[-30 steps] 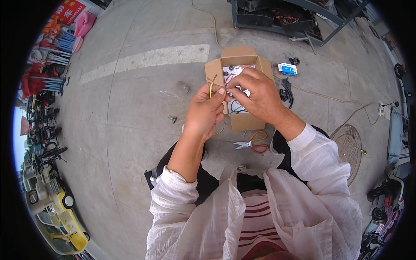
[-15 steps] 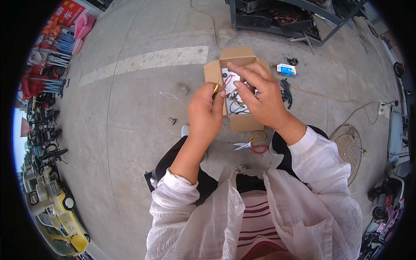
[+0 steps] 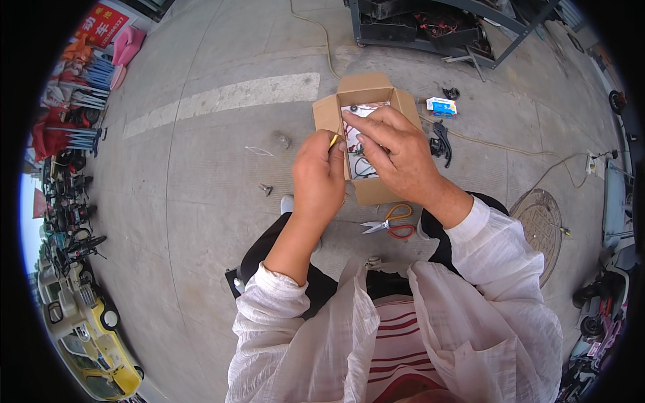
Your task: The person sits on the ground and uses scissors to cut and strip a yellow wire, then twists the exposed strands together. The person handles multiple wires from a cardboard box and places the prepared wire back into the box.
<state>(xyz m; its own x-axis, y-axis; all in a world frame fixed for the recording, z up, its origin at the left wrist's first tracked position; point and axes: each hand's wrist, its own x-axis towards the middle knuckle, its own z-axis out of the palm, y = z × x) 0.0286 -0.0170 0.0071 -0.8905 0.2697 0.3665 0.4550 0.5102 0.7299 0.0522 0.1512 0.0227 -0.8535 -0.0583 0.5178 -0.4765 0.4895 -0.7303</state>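
My left hand is closed on a short yellow wire, whose thin end pokes up from my fingertips. My right hand is beside it, index finger stretched toward the wire's end and thumb apart; whether it touches the strands is too small to tell. Below and beyond both hands is an open cardboard box with a white sheet, cables and small dark parts, partly covered by my fingers. Orange-and-red-handled scissors lie on the concrete nearer my body.
A small blue-and-white box, dark plastic parts and cords lie right of the box. A metal cart stands beyond. A manhole cover is at right; parked scooters and a yellow vehicle line the sides.
My right fingers have parted from the pinch at the wire and now extend past it. My left hand has turned, so more of its back shows and less of the wire.
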